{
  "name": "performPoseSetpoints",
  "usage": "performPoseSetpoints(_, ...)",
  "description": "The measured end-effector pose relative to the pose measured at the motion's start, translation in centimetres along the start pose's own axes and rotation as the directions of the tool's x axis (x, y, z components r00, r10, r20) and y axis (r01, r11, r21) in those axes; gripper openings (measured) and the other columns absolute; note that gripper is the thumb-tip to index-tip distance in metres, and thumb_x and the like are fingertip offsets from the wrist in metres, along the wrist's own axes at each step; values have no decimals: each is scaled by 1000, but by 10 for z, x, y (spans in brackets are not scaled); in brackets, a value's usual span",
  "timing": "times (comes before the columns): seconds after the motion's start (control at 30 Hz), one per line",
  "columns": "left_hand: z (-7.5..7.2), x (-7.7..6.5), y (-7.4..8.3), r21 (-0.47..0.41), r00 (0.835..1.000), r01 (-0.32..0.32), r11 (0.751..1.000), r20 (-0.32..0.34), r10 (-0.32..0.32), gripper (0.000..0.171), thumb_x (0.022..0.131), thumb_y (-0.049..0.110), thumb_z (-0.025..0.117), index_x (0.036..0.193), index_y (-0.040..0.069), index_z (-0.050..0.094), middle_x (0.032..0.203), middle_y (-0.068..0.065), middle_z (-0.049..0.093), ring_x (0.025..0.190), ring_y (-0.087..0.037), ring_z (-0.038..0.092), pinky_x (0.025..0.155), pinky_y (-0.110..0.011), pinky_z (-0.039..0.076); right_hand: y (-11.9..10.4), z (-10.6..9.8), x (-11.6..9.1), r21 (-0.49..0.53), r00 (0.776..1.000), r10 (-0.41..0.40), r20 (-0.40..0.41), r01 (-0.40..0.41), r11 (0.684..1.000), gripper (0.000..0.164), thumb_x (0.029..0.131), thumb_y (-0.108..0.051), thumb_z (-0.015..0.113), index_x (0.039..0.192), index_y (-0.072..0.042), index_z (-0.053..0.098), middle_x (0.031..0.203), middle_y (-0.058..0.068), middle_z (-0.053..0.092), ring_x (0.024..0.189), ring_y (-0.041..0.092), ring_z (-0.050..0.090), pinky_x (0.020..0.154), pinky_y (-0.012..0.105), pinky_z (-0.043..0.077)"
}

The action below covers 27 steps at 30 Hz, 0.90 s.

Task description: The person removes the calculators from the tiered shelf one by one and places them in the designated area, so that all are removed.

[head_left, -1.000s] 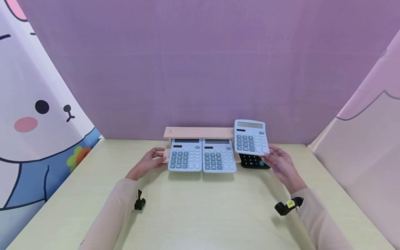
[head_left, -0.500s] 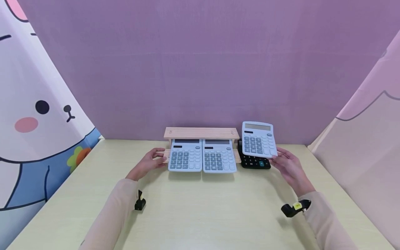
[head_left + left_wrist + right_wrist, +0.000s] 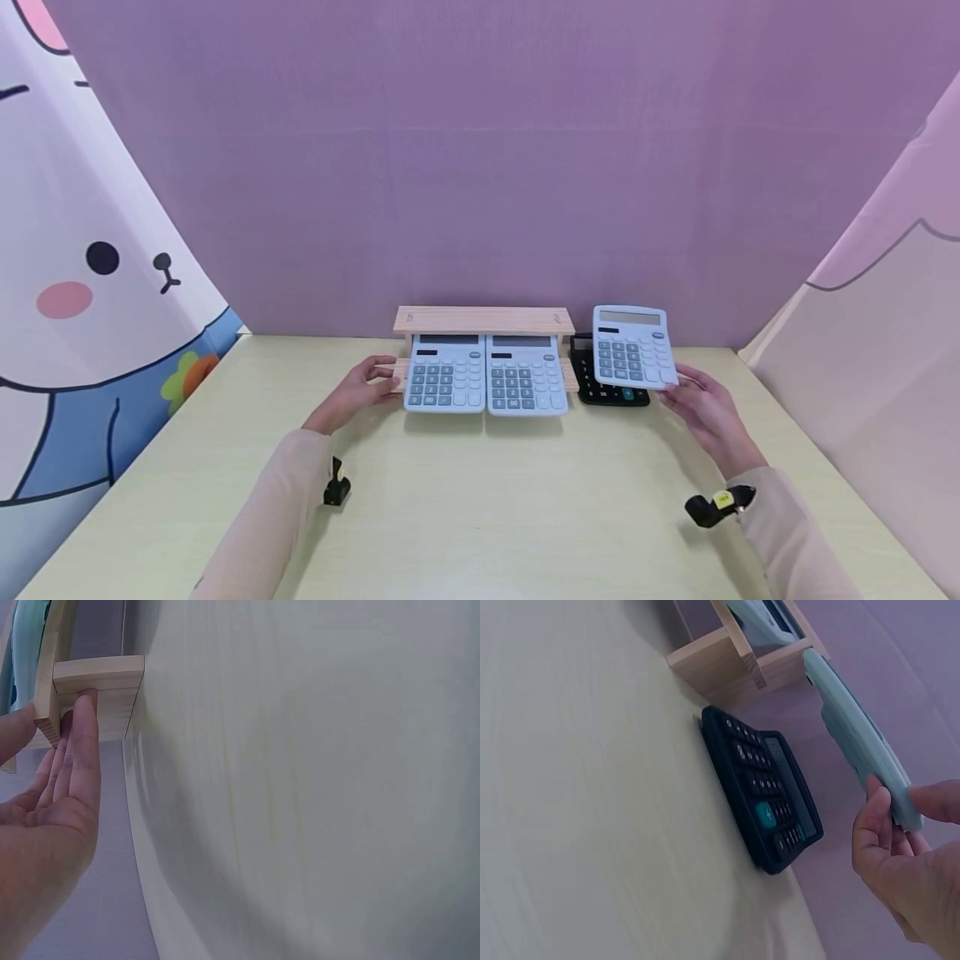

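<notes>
A pale blue calculator (image 3: 633, 343) is held up at its lower right corner by my right hand (image 3: 707, 414), thumb on one face and fingers on the other, as the right wrist view shows. It hangs above a black calculator (image 3: 583, 382), partly covering it in the head view. My left hand (image 3: 352, 393) grips the left end of a wooden rack (image 3: 483, 319); in the left wrist view the thumb and fingers lie on opposite sides of its front slat (image 3: 46, 690). Leaning in the rack are two more pale blue calculators, one left (image 3: 445, 379) and one right (image 3: 527, 381).
The rack stands at the back of a pale wood table (image 3: 480, 508), close to a purple backdrop (image 3: 480, 167). Printed cloth panels flank it at left (image 3: 112, 333) and right (image 3: 877, 400). Each wrist carries a small black camera.
My right hand has carried the pale blue calculator rightward and slightly down, away from the rack's right end, uncovering more of the black calculator. My left hand stays put on the rack.
</notes>
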<state>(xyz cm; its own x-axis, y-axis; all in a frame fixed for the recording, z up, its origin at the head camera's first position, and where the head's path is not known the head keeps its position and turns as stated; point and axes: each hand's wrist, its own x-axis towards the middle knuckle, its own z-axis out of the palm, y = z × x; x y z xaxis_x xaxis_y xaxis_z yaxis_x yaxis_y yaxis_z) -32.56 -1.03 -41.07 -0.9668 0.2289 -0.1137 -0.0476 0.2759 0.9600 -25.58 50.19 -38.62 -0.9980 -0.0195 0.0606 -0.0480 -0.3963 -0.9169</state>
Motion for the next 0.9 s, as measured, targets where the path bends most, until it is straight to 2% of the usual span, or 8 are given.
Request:
performPoseSetpoints(0.33,0,-2,0,-8,1000,-25,1000,2,25,54,91,7,53,138,2,27,126,-24,41,95,-20,59,93,-39,50,1,-21,-4,-27,999,42,-6,-42,999,34,88,13,46,117,-3,37,92,2,66,81,13,63,75,23,56)
performPoseSetpoints(0.63,1,-1,0,-12,1000,-27,1000,4,27,53,91,7,53,138,1,27,126,-24,41,96,-20,59,94,-39,50,2,-40,-8,2,999,39,33,-40,999,32,89,14,42,109,-9,50,93,3,67,82,14,64,76,24,57)
performPoseSetpoints(0.9,1,1,-1,8,1000,1,1000,-9,-1,53,91,8,54,137,5,29,128,-22,41,98,-21,58,93,-38,51,1,-58,-10,-32,998,41,49,-39,999,32,89,14,41,110,-10,46,95,2,64,85,12,63,78,23,56)
